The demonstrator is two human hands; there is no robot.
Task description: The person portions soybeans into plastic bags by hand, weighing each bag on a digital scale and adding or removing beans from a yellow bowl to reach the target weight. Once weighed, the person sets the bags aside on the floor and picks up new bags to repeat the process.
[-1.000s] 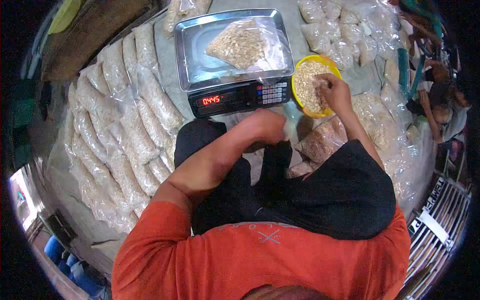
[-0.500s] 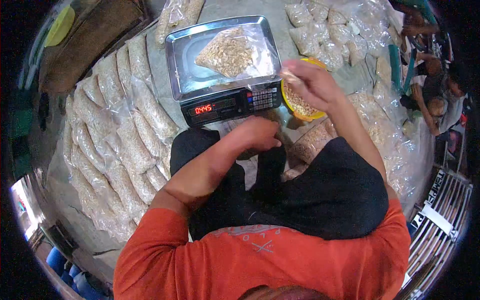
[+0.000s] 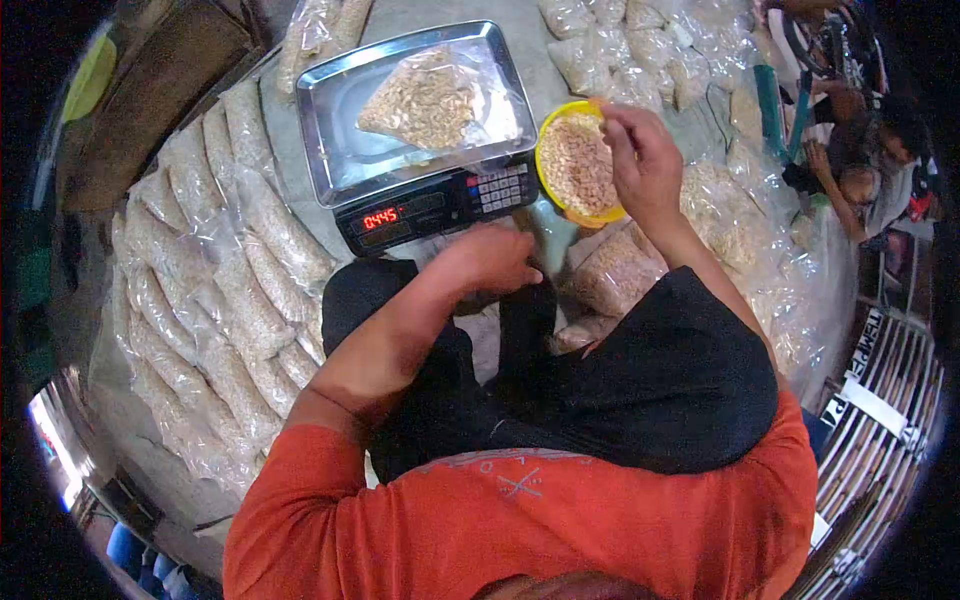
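Observation:
A clear plastic bag of pale grains (image 3: 425, 100) lies on the steel tray (image 3: 335, 178) of a digital scale, whose red display (image 3: 381, 218) reads 0.445. Right of the scale is a yellow bowl (image 3: 545, 170) of pale grains. My right hand (image 3: 645, 155) hangs over the bowl's right edge, fingers curled and pinched; whatever is between them is too small to make out. My left hand (image 3: 495, 260) rests near my knee just below the scale, its fingers bent and partly hidden.
Long filled bags (image 3: 240, 290) lie in rows at the left. Smaller bags (image 3: 640, 50) are piled at the top right, with more filled bags (image 3: 735, 215) at the right. Another person (image 3: 880, 190) sits at the far right, near a bamboo rack (image 3: 890, 440).
My right hand has moved from beside the scale tray to the right side of the bowl, uncovering more grains. The view has shifted slightly; the display reading is the same.

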